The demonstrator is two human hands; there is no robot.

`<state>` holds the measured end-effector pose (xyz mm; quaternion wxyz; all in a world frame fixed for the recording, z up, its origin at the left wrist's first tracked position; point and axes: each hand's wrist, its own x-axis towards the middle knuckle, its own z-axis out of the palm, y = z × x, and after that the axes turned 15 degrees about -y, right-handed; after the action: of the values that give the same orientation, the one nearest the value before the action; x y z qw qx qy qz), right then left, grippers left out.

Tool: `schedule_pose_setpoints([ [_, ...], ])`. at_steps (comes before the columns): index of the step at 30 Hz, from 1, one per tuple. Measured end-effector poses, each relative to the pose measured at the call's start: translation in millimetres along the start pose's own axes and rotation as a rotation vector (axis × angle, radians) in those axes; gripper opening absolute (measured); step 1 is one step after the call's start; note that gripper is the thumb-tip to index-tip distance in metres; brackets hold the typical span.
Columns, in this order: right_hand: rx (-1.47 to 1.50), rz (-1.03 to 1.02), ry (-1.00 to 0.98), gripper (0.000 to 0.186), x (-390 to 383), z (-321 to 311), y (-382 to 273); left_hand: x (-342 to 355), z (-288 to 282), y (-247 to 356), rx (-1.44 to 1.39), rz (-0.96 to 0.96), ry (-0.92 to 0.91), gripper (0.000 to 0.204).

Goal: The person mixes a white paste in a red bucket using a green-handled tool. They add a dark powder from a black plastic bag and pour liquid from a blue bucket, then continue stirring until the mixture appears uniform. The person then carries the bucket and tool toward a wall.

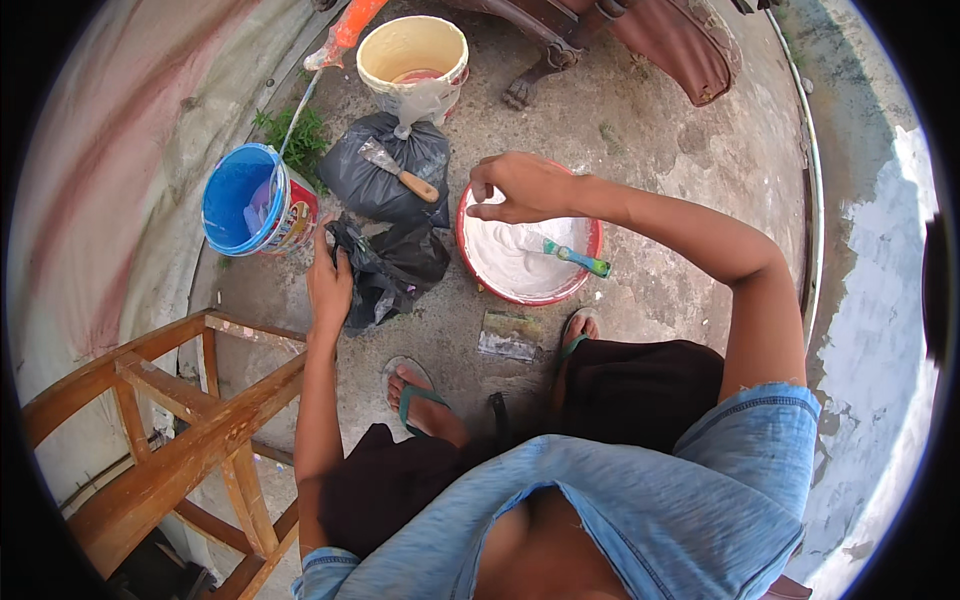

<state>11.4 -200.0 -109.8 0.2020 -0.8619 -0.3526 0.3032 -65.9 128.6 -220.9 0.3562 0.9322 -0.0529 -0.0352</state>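
Head view: on the concrete floor (660, 290), the left hand (330, 285) has its fingers closed on the left edge of an open black plastic bag (400, 262), which sags in loose folds toward the floor's left edge. The right hand (530, 188) is raised over the far rim of a red basin (597, 238), wrist bent and fingers curled; I cannot tell whether its fingertips meet or pinch anything. White paste (500, 250) fills the basin's bottom, and a putty knife (575, 257) with a green-and-blue handle lies across it, its handle end reaching the right rim. Just beyond the open bag sits a knotted black bag (355, 185), with a wooden-handled scraper (397, 172) lying on top. Near the floor's left edge, along a draped sheet (110, 200), stands a blue bucket (225, 190); a cream bucket (405, 45) is farther off. Between the person's sandalled feet (425, 400) and the basin lies a flat, smeared plate (509, 336). A wooden frame (190, 457) stands at the lower left.
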Motion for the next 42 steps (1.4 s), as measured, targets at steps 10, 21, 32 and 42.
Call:
schedule_pose_setpoints([
  [10,-0.23,0.42,0.041,0.033,-122.8,141.0,96.5,33.7,-9.2,-15.6,0.293,0.02,-0.378,0.033],
  [21,0.033,0.482,0.058,0.026,-150.2,86.1,78.8,-3.9,-91.9,183.2,-0.234,0.024,-0.456,0.026],
  [32,-0.124,0.433,0.239,0.023,-107.4,155.6,85.0,-3.7,111.2,100.7,-0.808,-0.658,-1.027,0.035],
  [42,0.013,0.396,0.064,0.016,-148.5,114.8,56.8,0.4,122.1,91.0,-0.961,-0.537,-0.911,0.032],
])
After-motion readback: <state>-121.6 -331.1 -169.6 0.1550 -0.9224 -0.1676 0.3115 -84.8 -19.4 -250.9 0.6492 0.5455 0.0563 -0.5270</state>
